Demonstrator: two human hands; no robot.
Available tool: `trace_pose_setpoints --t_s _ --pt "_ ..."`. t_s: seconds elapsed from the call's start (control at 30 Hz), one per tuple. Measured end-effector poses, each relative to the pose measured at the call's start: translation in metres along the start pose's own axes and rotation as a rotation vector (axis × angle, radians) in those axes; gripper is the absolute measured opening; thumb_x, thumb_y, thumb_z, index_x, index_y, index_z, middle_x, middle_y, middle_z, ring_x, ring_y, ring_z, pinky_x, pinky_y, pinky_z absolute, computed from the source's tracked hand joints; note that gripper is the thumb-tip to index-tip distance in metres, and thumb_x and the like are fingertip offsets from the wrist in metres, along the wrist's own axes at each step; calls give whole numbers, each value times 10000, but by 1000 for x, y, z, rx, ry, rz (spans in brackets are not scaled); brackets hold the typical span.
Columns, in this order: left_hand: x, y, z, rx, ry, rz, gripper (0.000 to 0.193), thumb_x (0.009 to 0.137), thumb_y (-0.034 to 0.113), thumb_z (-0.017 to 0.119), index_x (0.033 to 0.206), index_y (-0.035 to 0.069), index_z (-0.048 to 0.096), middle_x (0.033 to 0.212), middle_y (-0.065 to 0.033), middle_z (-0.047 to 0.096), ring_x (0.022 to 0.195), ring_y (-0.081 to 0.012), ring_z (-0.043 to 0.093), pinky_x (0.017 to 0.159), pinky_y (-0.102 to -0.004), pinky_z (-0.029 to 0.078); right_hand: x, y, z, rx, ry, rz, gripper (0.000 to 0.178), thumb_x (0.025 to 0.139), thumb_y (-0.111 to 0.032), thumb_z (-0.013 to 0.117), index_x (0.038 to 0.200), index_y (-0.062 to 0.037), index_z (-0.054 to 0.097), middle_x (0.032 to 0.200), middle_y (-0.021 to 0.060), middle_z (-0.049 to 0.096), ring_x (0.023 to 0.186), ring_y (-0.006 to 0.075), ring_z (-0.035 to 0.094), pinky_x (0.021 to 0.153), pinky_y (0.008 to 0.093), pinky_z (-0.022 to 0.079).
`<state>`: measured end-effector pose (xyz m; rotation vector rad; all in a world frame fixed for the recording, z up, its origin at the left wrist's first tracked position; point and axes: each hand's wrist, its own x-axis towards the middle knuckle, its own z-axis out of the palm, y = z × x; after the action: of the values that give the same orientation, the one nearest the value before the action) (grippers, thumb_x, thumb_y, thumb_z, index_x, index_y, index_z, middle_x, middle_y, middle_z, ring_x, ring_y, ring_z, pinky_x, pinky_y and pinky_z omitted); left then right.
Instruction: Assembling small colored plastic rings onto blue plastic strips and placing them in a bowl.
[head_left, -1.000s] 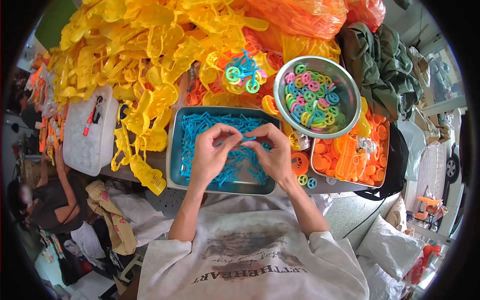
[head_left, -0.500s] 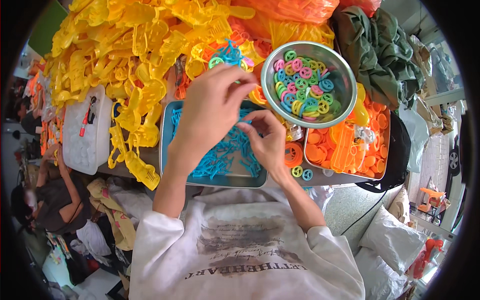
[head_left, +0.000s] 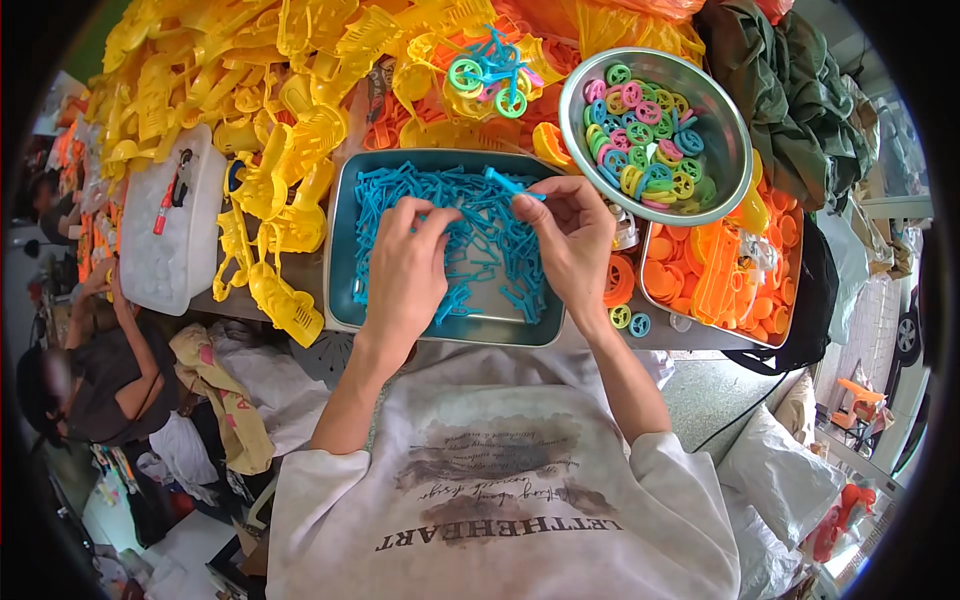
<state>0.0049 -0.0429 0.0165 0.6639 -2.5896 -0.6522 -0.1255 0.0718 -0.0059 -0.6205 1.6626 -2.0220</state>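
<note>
A metal tray (head_left: pixel 345 310) in front of me holds a heap of small blue plastic parts (head_left: pixel 480 245). My left hand (head_left: pixel 408 270) reaches down into it, fingers bent and apart, their tips at the pieces. Over the tray's right side, my right hand (head_left: pixel 575 245) pinches one blue plastic piece (head_left: pixel 512 184) between thumb and forefinger, its end pointing up and left. Behind the tray, blue pieces fitted with coloured wheels (head_left: pixel 511 103) lie on orange and yellow parts. A steel bowl (head_left: pixel 742 165) of small spoked wheels in several colours stands at the right.
Yellow plastic mouldings (head_left: pixel 230 60) are piled high at the back left. A white tub (head_left: pixel 165 255) with a red-handled tool stands at left. Orange parts fill another tray (head_left: pixel 716 334) beside the bowl. Two loose wheels (head_left: pixel 638 324) lie near the table edge. Another person (head_left: pixel 110 370) sits at far left.
My left hand has come down from above the wheeled pieces into the tray. My right hand has moved right, and the blue piece in it now shows. The view has shifted slightly.
</note>
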Motion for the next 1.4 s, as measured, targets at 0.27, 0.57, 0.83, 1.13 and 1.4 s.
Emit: trace_pose_setpoints --t_s 0.27,0.57,0.83,1.13,1.4 --pt "-8 -14 -17 -229 -135 -61 142 791 -7 651 917 56 664 869 -87 581 839 -286 590 733 -376 467 1 0 0 -39 -3 -21 149 867 -39 676 951 20 567 830 68 667 779 99 640 718 211 506" --pt "-10 -6 2 -126 -236 115 146 742 24 685 883 47 660 850 -97 575 839 -294 571 750 -388 464 -1 -2 -1 -135 -26 7 139 853 -28 689 925 27 584 841 68 670 784 95 642 709 201 502" --pt "-9 -7 19 -37 -251 141 160 721 8 688 868 37 631 871 -98 571 840 -301 549 752 -389 454 -1 -2 2 -163 -54 1 149 838 -23 705 917 21 587 844 58 659 777 82 625 701 199 496" --pt "-3 -23 -29 -149 -16 -77 248 717 35 736 937 60 622 911 -81 589 770 -238 575 690 -333 472 -1 -5 2 -179 -76 18 147 834 -22 707 914 20 591 845 58 657 777 87 627 711 204 495" --pt "-8 -28 -29 12 -456 -51 295 733 78 746 997 64 613 883 -71 556 764 -222 603 677 -344 494 -2 -8 4 -200 -88 42 150 834 -25 709 920 18 595 843 50 653 780 79 622 708 197 486"
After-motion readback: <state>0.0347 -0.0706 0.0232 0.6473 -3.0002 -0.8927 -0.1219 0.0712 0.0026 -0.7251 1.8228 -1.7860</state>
